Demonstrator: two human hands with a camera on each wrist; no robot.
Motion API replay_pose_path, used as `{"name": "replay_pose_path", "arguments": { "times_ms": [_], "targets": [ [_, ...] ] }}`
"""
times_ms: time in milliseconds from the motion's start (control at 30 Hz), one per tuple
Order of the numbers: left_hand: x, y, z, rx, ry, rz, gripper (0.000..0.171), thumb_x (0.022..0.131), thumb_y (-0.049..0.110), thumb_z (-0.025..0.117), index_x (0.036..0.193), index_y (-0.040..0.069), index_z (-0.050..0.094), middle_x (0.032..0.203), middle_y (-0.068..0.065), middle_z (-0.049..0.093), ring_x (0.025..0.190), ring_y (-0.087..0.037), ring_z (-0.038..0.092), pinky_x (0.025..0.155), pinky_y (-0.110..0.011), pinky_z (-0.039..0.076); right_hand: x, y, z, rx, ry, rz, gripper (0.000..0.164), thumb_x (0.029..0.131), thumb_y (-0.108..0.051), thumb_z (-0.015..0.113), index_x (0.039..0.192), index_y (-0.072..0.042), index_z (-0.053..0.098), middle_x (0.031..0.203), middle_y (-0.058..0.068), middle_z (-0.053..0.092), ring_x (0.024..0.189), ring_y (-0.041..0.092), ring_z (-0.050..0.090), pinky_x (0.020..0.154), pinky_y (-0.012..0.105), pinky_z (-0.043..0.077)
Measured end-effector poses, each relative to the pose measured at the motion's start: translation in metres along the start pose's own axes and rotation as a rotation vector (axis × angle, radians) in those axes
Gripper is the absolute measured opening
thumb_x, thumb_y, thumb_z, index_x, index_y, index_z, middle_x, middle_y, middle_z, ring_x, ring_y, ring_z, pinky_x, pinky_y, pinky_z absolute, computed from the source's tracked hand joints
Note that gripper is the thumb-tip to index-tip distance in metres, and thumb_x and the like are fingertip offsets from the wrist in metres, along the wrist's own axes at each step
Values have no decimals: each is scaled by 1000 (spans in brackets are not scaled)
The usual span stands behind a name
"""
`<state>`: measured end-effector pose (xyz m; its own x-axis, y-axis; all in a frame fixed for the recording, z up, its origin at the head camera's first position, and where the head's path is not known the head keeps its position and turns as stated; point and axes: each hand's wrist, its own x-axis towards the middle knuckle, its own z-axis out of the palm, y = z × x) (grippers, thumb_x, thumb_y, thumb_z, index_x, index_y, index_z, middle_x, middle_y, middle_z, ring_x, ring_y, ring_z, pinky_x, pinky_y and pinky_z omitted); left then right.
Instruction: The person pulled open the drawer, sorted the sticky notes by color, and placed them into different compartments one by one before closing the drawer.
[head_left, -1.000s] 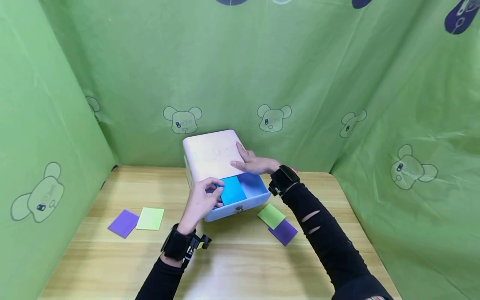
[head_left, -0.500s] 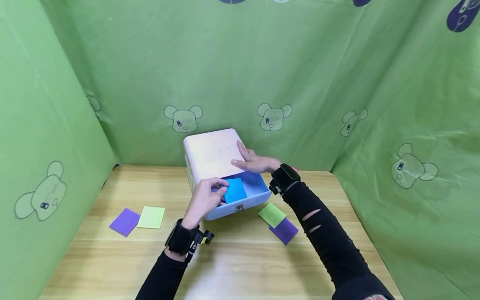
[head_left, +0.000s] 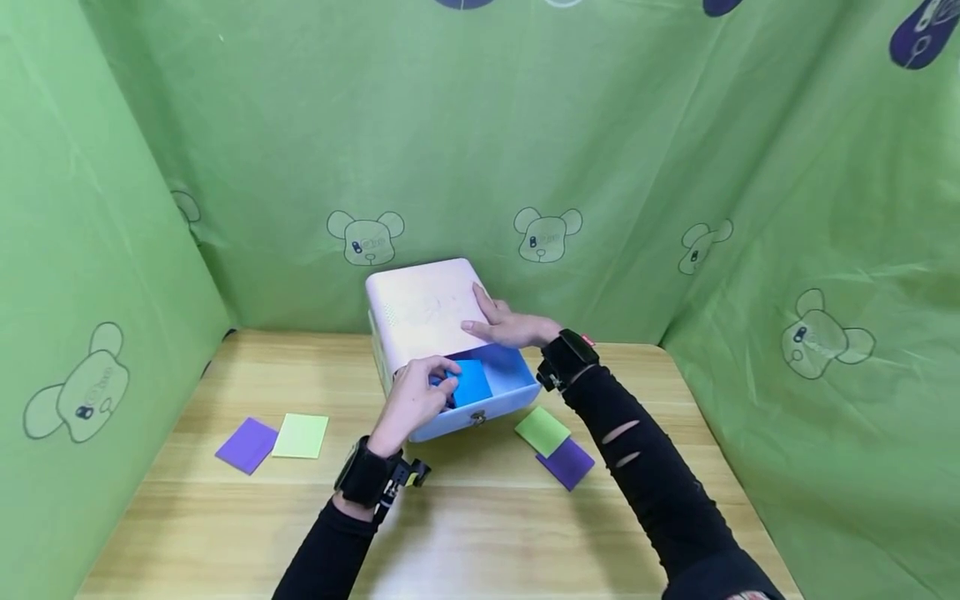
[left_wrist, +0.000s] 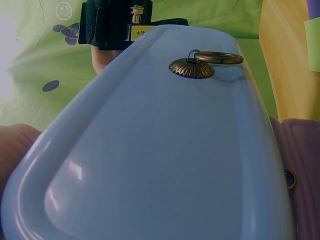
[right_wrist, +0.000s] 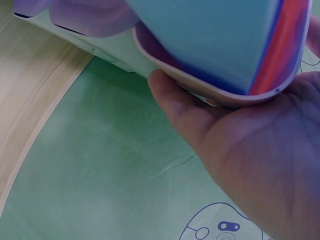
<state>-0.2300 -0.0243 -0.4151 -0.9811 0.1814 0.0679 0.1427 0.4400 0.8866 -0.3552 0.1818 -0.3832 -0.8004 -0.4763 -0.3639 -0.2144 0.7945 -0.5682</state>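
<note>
Green printed curtains (head_left: 450, 125) walled a wood-grain bench (head_left: 480, 533). Plain bright-blue square (head_left: 474, 384) sat in pale-blue drawer (head_left: 442, 427); left fingers (head_left: 432, 364) pinched its edge, right fingers (head_left: 487, 306) lay spread on pink box top (head_left: 420, 308).

No readable text; yellow label (left_wrist: 140, 32) on wrist device (left_wrist: 114, 31) illegible.

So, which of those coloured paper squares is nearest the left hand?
The blue square, by the left hand in the open drawer. The green squares and purple squares lie outside, on the table.
</note>
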Motion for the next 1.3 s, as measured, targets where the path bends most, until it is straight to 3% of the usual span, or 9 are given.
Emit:
{"name": "replay_pose_path", "arguments": {
  "times_ms": [233,533,767,1300],
  "targets": [
    [0,1,-1,47,-32,-5,22,96,16,67,115,7,73,102,-10,74,76,-14,68,68,-27,53,1,0,0,-6,-4,-7,91,104,-58,39,158,-26,-26,170,21,-16,159,41,-8,128,66,7],
    [0,4,-3,130,-76,-22,38,97,28,67,126,3,67,107,-13,77,94,-23,73,82,-38,59,2,-2,-2,-1,7,-1,91,103,-60,40,158,-28,-26,170,21,-16,159,39,-10,128,66,6],
    [-2,5,-1,164,-89,-19,42,98,32,65,127,1,67,102,-11,76,92,-21,70,79,-35,57,1,0,-1,2,3,-3,91,103,-60,39,158,-28,-27,170,21,-17,159,39,-12,127,66,5],
    [-1,3,-1,213,-55,60,42,98,34,65,122,-1,69,97,-12,75,88,-21,69,73,-32,54,1,-3,-3,12,5,7,91,103,-61,40,158,-31,-26,170,21,-16,159,38,-12,128,66,4]
  ]
}}
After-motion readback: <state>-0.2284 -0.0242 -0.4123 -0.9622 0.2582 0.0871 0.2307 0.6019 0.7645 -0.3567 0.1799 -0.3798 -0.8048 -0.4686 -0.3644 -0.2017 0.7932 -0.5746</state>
